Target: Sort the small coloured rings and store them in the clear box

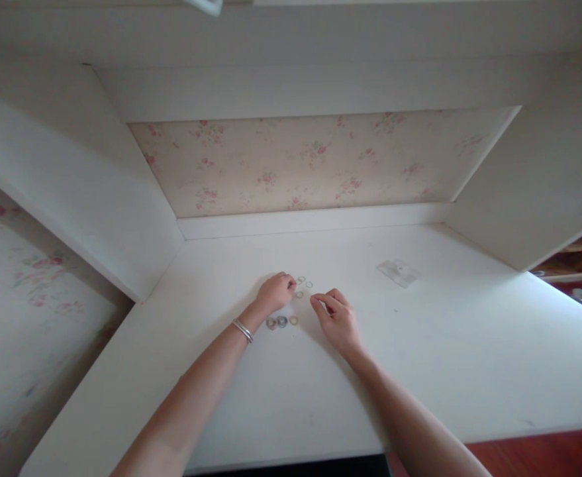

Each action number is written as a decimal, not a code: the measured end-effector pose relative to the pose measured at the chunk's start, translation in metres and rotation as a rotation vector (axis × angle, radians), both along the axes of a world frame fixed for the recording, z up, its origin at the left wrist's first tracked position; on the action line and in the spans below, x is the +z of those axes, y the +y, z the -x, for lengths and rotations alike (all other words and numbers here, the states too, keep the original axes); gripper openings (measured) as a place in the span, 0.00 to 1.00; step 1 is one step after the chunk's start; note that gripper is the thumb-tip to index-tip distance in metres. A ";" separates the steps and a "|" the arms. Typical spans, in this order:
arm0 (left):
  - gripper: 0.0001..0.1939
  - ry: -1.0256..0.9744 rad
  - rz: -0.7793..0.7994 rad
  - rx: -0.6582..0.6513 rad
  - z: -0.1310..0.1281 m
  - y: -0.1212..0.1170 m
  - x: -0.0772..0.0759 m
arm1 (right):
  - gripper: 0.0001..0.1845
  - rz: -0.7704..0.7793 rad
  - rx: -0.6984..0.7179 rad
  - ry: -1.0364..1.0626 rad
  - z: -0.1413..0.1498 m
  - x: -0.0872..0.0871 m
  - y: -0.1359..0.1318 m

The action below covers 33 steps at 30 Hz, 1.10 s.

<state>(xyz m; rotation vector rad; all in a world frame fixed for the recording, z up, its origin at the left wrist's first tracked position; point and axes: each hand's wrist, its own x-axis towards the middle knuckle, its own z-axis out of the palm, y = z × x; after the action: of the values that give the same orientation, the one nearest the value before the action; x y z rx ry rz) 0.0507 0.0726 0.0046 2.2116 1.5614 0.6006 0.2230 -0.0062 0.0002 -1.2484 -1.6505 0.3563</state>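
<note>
On the white desk, my left hand (277,291) is closed, its fingertips curled together beside several small thin rings (309,285). Whether it pinches one of them is too small to tell. A metal bracelet circles that wrist. Just to the right of the rings, my right hand (338,319) has thumb and forefinger pressed together; what lies between them, if anything, cannot be made out. Nearer to me sit a row of small ring-shaped pieces: a brownish one (271,323), a dark grey one (282,321) and a yellowish ring (293,320).
A clear plastic bag (398,272) lies flat on the white desk (469,344), right of my hands. White panels (543,172) rise at both sides, with a shelf overhead and floral wallpaper (315,165) behind. Reddish flooring shows beyond the desk's front right edge.
</note>
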 end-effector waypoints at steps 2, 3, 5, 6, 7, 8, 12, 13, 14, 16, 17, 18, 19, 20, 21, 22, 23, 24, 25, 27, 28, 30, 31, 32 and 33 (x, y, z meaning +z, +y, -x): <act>0.09 0.007 0.009 -0.008 0.003 0.000 -0.001 | 0.15 0.001 0.005 -0.002 0.000 0.000 0.000; 0.09 0.009 0.014 -0.015 0.006 -0.001 -0.001 | 0.15 0.002 0.009 -0.005 0.000 0.000 0.000; 0.08 0.007 0.024 -0.025 0.012 -0.006 0.000 | 0.14 0.003 0.016 -0.009 0.000 0.000 0.000; 0.08 0.004 0.027 -0.024 0.015 -0.010 0.001 | 0.14 0.004 0.021 -0.007 0.001 -0.001 0.000; 0.08 0.001 0.029 -0.019 0.018 -0.016 0.002 | 0.14 0.006 0.026 -0.004 0.001 -0.001 0.001; 0.08 -0.003 0.030 -0.014 0.021 -0.023 0.004 | 0.14 0.009 0.030 0.001 0.002 -0.002 0.001; 0.10 -0.029 -0.039 -0.061 0.030 -0.059 0.014 | 0.14 0.037 0.037 0.009 0.004 -0.006 0.003; 0.10 -0.041 -0.060 -0.066 0.031 -0.068 0.017 | 0.14 0.045 0.038 0.006 0.004 -0.007 0.003; 0.10 -0.042 -0.066 -0.075 0.032 -0.076 0.020 | 0.14 0.051 0.036 0.003 0.005 -0.008 0.004; 0.10 -0.026 -0.077 -0.086 0.032 -0.087 0.026 | 0.14 0.058 0.027 0.000 0.005 -0.010 0.004; 0.10 -0.007 -0.076 -0.089 0.031 -0.091 0.028 | 0.14 0.059 0.019 0.002 0.005 -0.010 0.005; 0.10 0.015 -0.075 -0.091 0.030 -0.093 0.029 | 0.14 0.059 0.010 0.003 0.005 -0.010 0.005; 0.11 0.039 -0.073 -0.094 0.028 -0.095 0.030 | 0.14 0.060 0.003 0.002 0.005 -0.011 0.005; 0.11 0.062 -0.070 -0.098 0.027 -0.095 0.031 | 0.14 0.062 0.000 0.000 0.005 -0.011 0.005; 0.12 0.080 -0.067 -0.107 0.025 -0.095 0.031 | 0.14 0.064 -0.002 -0.003 0.005 -0.011 0.005; 0.12 0.094 -0.065 -0.117 0.023 -0.095 0.030 | 0.14 0.066 -0.004 -0.006 0.005 -0.011 0.005; 0.12 0.104 -0.062 -0.129 0.022 -0.095 0.028 | 0.14 0.069 -0.005 -0.011 0.005 -0.012 0.005; 0.13 0.112 -0.060 -0.137 0.020 -0.095 0.027 | 0.14 0.071 -0.005 -0.015 0.005 -0.012 0.005; 0.13 0.119 -0.057 -0.143 0.019 -0.094 0.025 | 0.14 0.075 -0.003 -0.018 0.005 -0.012 0.005; 0.13 0.133 -0.051 -0.146 0.017 -0.094 0.022 | 0.15 0.079 0.004 -0.024 0.005 -0.011 0.005; 0.13 0.139 -0.046 -0.146 0.016 -0.093 0.021 | 0.15 0.081 0.012 -0.026 0.005 -0.011 0.004; 0.14 0.146 -0.032 -0.145 0.015 -0.093 0.021 | 0.15 0.082 0.026 -0.028 0.005 -0.010 0.003; 0.14 0.143 -0.028 -0.142 0.014 -0.092 0.022 | 0.14 0.083 0.032 -0.029 0.005 -0.010 0.003; 0.13 0.132 -0.028 -0.136 0.015 -0.091 0.023 | 0.14 0.087 0.037 -0.029 0.005 -0.009 0.003; 0.13 0.113 -0.035 -0.125 0.016 -0.090 0.025 | 0.14 0.091 0.042 -0.028 0.005 -0.009 0.002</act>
<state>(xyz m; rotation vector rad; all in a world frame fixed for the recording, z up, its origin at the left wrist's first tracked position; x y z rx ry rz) 0.0346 -0.0179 0.0292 2.3861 1.4618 0.4775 0.2185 -0.0038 -0.0088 -1.2927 -1.7024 0.4462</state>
